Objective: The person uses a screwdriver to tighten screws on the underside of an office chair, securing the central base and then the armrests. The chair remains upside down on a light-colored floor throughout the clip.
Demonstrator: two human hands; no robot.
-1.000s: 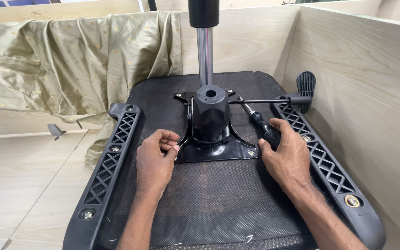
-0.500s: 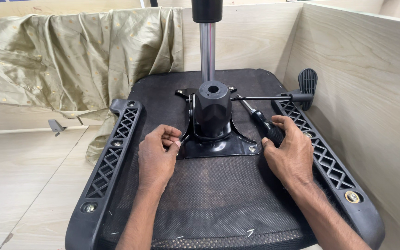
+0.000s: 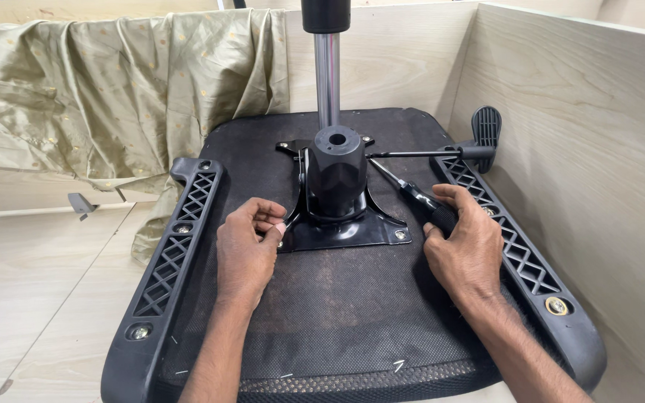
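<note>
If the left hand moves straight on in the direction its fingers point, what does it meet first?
Probably the black metal mounting plate of the chair mechanism: the left hand fingertips point at its near-left corner, apparently touching already.

Left hand (image 3: 244, 246) pinches at the front-left corner of the black mounting plate (image 3: 341, 231) on the upturned chair seat (image 3: 337, 313). Right hand (image 3: 464, 242) grips a screwdriver (image 3: 416, 195) lying beside the plate, chrome column (image 3: 328, 78) rising behind.

Chair mechanism plate (image 3: 341, 227): glossy black metal. Gas column (image 3: 328, 78): polished chrome. Seat underside (image 3: 337, 313): rough matt cloth. My screwdriver (image 3: 416, 195): matt handle.
</note>
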